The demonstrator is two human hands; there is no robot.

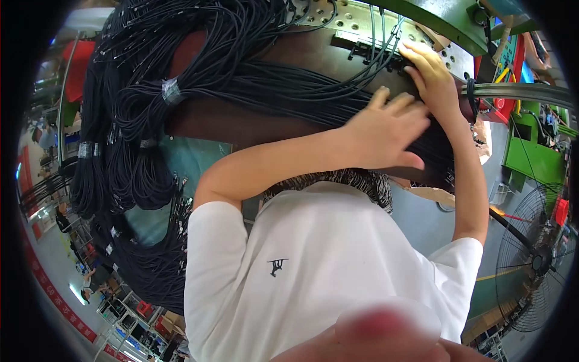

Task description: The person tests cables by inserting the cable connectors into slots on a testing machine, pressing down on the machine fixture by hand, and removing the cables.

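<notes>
Many thin, black, bendy cables [283, 90] lie across the smooth, dark brown counter [208, 125], and a few of them curve up to a long, narrow, dark block [365, 49] by the silver metal plate with round holes [356, 19]. My left grip [385, 136] is spread wide, with the thumb stuck out to the side, over the right part of those cables. I see nothing pinched in it, and I can't be sure whether my palm is touching them. My right grip [435, 78] is at the right end of the block, fingers bent and thumb a little apart. The tips are right by the cables there, but I can't be sure if they have hold of one. To do this well, I think I should use just my fingertips, so I can feel each cable and not bump the ones next to it. My flat left grip could press softly so the cables don't slide. I should watch that they don't cross or snag, because such thin ones may tangle fast, and I shouldn't tug hard.
</notes>
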